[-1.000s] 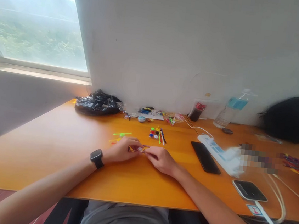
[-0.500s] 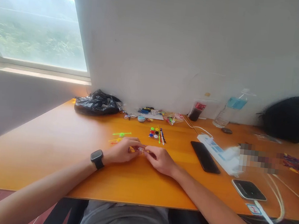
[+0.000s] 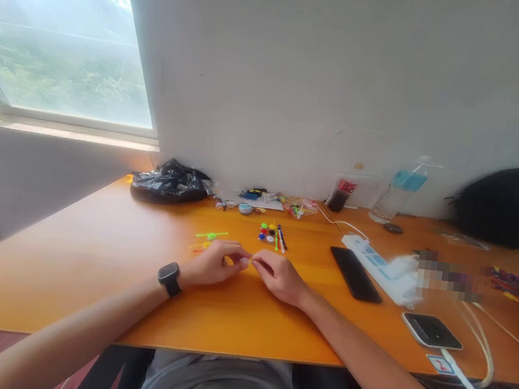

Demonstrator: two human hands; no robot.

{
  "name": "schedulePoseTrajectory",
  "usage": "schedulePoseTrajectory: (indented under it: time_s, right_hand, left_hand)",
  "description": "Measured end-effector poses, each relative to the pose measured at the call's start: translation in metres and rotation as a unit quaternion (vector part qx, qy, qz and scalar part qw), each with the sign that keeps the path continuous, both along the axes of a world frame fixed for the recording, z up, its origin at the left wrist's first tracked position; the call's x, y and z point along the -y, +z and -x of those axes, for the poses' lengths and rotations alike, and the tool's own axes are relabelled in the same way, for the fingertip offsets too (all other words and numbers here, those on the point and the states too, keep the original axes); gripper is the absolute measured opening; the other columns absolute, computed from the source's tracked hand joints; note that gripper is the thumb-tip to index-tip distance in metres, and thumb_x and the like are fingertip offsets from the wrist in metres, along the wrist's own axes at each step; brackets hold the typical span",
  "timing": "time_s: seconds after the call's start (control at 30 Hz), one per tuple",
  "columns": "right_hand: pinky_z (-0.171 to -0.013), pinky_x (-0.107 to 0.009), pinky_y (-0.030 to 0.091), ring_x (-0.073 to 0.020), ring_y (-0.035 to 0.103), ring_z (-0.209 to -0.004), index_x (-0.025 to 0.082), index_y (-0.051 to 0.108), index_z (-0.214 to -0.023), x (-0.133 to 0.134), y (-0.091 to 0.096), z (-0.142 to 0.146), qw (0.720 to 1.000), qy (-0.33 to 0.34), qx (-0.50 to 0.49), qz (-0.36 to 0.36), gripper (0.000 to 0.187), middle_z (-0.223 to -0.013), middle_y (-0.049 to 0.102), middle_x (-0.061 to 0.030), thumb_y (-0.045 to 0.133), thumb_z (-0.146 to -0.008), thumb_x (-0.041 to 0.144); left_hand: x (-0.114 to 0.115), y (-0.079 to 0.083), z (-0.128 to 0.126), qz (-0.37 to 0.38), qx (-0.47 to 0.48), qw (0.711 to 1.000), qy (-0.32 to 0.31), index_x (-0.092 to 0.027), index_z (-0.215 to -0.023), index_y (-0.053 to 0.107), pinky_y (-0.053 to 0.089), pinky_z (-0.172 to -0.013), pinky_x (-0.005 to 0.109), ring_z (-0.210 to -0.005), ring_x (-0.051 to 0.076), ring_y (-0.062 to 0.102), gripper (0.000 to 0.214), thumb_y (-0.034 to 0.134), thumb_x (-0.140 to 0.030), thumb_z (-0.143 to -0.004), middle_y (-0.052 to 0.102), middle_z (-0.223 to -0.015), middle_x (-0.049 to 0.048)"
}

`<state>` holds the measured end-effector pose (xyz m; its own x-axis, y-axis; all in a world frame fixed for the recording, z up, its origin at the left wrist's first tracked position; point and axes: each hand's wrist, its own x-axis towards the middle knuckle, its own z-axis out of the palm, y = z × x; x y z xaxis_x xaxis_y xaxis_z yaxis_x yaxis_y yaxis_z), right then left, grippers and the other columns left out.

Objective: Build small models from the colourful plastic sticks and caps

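Observation:
My left hand (image 3: 219, 261), with a dark watch (image 3: 169, 275) on its wrist, pinches a tiny pale item (image 3: 245, 262) between thumb and forefinger. Right beside it, my right hand (image 3: 279, 274) also has its fingertips pressed together, meeting the left fingertips. What the right fingers hold is too small to make out. Just beyond my left hand lie a green arrow-shaped plastic piece (image 3: 211, 235) and an orange-yellow one (image 3: 199, 247), the latter partly behind the hand. Past my right hand are several coloured round pieces (image 3: 264, 227) and thin coloured sticks (image 3: 281, 236).
A black plastic bag (image 3: 169, 181) sits at the back left. Small packets (image 3: 302, 207) lie along the wall. To the right are a black phone (image 3: 355, 274), a white power strip (image 3: 375, 262), a cola bottle (image 3: 341, 195), a water bottle (image 3: 396, 195) and a cabled device (image 3: 432, 331).
The view has shifted slightly. My hands stay together in the same place, with fingertips a little differently set; the thin line seen between them earlier is less visible.

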<state>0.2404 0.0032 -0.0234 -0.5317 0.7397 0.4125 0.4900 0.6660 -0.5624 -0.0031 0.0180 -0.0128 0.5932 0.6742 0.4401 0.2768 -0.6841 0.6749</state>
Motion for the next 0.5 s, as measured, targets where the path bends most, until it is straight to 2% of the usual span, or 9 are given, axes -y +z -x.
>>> schedulePoseTrajectory:
  time_s: [0.13,0.23,0.37,0.5]
  right_hand:
    - [-0.08,-0.031,0.048,-0.0191,0.061,-0.083,0.022,0.066,-0.101,-0.002,0.0019,-0.0006,1.0,-0.001,-0.016,-0.026,0.024,-0.092,0.066,-0.0049,0.047,-0.11,0.034]
    - [-0.085,-0.032,0.049,-0.02,0.061,-0.089,0.023,0.066,-0.105,-0.0019,0.0046,-0.0007,0.999,0.009,-0.025,-0.036,0.021,-0.097,0.063,-0.006,0.047,-0.11,0.031]
    - [-0.087,-0.034,0.05,-0.0199,0.061,-0.091,0.023,0.065,-0.108,-0.0007,0.0071,-0.0005,0.999,0.023,-0.026,-0.034,0.021,-0.102,0.06,-0.0067,0.045,-0.11,0.027]
    - [-0.089,-0.034,0.052,-0.0205,0.061,-0.095,0.025,0.066,-0.112,-0.0008,0.0063,0.0,0.999,0.023,-0.029,-0.032,0.021,-0.108,0.06,-0.0079,0.046,-0.109,0.027]
  left_hand:
    - [-0.003,0.0001,0.0008,0.12,0.074,0.99,-0.025,-0.015,-0.12,0.074,0.058,-0.079,0.031,-0.088,0.019,0.071,0.036,0.059,-0.043,-0.103,0.076,-0.102,0.011]
    - [-0.0049,0.0004,0.0013,0.189,0.101,0.976,-0.044,-0.014,-0.114,0.075,0.058,-0.078,0.032,-0.088,0.019,0.071,0.037,0.068,-0.047,-0.098,0.076,-0.101,0.0112]
    - [-0.0047,0.0045,0.0012,0.246,0.122,0.96,-0.057,-0.014,-0.108,0.075,0.058,-0.071,0.029,-0.081,0.018,0.069,0.037,0.078,-0.047,-0.09,0.076,-0.097,0.0099]
    - [-0.004,0.0091,0.0011,0.249,0.129,0.956,-0.082,-0.014,-0.108,0.074,0.059,-0.075,0.03,-0.085,0.018,0.07,0.039,0.082,-0.045,-0.087,0.075,-0.099,0.0104]
